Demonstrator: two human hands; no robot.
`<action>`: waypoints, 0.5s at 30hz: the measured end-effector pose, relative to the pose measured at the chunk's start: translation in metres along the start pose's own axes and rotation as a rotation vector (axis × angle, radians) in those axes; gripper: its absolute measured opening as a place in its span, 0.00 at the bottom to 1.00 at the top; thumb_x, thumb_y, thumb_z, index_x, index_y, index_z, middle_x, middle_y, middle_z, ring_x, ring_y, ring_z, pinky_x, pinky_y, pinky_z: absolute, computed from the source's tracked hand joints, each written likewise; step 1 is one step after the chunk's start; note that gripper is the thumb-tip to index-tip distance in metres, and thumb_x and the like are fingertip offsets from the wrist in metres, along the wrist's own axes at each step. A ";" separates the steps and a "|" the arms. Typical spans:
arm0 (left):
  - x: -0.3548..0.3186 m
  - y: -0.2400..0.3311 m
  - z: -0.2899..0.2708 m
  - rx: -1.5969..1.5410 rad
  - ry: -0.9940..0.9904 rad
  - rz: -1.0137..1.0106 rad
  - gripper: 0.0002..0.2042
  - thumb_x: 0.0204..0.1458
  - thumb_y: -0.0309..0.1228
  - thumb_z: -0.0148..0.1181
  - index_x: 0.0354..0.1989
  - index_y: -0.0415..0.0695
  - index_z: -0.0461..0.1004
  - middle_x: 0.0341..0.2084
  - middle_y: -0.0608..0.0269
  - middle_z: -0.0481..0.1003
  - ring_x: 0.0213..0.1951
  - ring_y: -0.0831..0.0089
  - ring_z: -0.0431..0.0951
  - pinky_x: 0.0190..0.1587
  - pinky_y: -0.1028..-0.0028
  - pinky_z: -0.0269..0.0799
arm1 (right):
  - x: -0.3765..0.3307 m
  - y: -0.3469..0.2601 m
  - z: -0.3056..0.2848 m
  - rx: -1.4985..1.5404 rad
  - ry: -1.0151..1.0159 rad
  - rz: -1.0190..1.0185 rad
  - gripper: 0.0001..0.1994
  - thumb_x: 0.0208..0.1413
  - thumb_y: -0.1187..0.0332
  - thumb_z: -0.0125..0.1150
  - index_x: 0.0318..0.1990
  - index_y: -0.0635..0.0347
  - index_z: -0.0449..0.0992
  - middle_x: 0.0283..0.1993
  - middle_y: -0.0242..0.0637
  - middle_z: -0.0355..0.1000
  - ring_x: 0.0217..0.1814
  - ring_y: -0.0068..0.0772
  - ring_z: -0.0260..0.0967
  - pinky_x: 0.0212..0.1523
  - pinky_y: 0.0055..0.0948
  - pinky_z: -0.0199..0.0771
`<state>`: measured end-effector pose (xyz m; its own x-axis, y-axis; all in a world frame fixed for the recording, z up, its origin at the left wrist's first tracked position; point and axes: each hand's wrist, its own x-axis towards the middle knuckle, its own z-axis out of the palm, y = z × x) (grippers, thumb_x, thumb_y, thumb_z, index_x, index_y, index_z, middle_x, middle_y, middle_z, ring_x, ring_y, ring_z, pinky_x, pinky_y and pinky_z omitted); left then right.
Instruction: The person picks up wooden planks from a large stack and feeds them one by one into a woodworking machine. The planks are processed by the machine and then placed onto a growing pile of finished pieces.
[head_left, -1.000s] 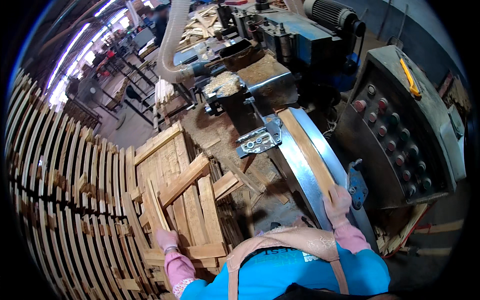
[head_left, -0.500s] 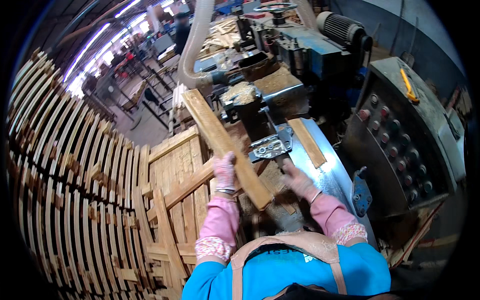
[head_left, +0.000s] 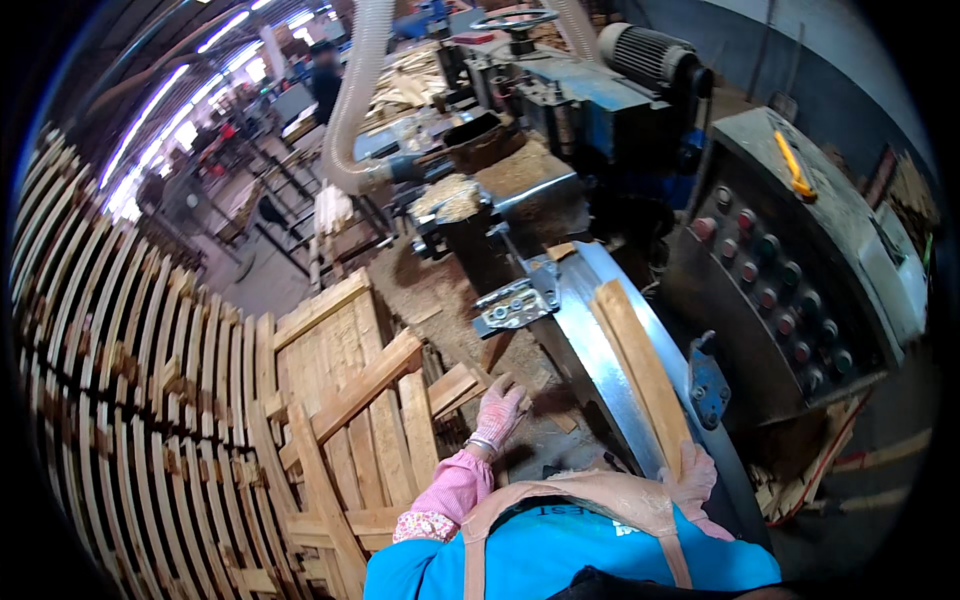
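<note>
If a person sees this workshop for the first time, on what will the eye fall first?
Probably on the big stack of wooden slats filling the left side. Next comes the wooden board on the shiny metal bed right of centre, with the right hand at its near end. The yellow tool atop the control cabinet stands out at the upper right.

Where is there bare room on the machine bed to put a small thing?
Two narrow strips of the machine bed are bare: left of the wooden board, to the bed's edge, and right of it, toward the blue bracket. Crowded: the board's near end, at the right hand, and the piled boards farther left.
</note>
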<state>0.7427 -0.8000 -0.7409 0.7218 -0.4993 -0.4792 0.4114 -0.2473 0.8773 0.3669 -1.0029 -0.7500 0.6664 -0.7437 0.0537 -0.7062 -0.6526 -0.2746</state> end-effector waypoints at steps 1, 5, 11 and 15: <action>-0.006 0.008 -0.002 0.055 0.015 -0.014 0.33 0.61 0.33 0.62 0.72 0.29 0.61 0.67 0.40 0.70 0.63 0.56 0.76 0.63 0.66 0.72 | 0.010 -0.002 0.013 -0.014 0.097 -0.034 0.38 0.46 0.58 0.76 0.67 0.51 0.69 0.57 0.49 0.71 0.56 0.60 0.69 0.56 0.56 0.70; 0.013 -0.024 -0.017 0.305 0.124 0.206 0.34 0.61 0.38 0.62 0.72 0.33 0.63 0.66 0.41 0.72 0.66 0.55 0.74 0.66 0.65 0.69 | 0.129 -0.062 0.062 0.117 0.316 -0.117 0.38 0.49 0.58 0.75 0.69 0.51 0.67 0.61 0.49 0.70 0.61 0.58 0.68 0.60 0.54 0.70; 0.007 0.019 -0.063 0.531 0.339 0.383 0.31 0.60 0.43 0.64 0.67 0.37 0.70 0.62 0.44 0.76 0.64 0.52 0.75 0.68 0.64 0.68 | 0.248 -0.121 0.108 0.245 0.370 -0.264 0.39 0.50 0.58 0.75 0.71 0.47 0.67 0.67 0.46 0.67 0.66 0.56 0.66 0.66 0.51 0.68; -0.037 0.020 -0.172 0.831 0.752 0.234 0.32 0.56 0.42 0.66 0.67 0.39 0.70 0.63 0.44 0.74 0.65 0.51 0.74 0.69 0.59 0.68 | 0.194 -0.104 0.084 0.269 0.238 -0.219 0.37 0.48 0.60 0.75 0.68 0.49 0.69 0.62 0.49 0.71 0.64 0.58 0.68 0.64 0.52 0.69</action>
<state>0.8199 -0.6430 -0.7104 0.9975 -0.0515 0.0491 -0.0702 -0.8260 0.5593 0.5899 -1.0672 -0.7922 0.6972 -0.6253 0.3505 -0.4454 -0.7610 -0.4717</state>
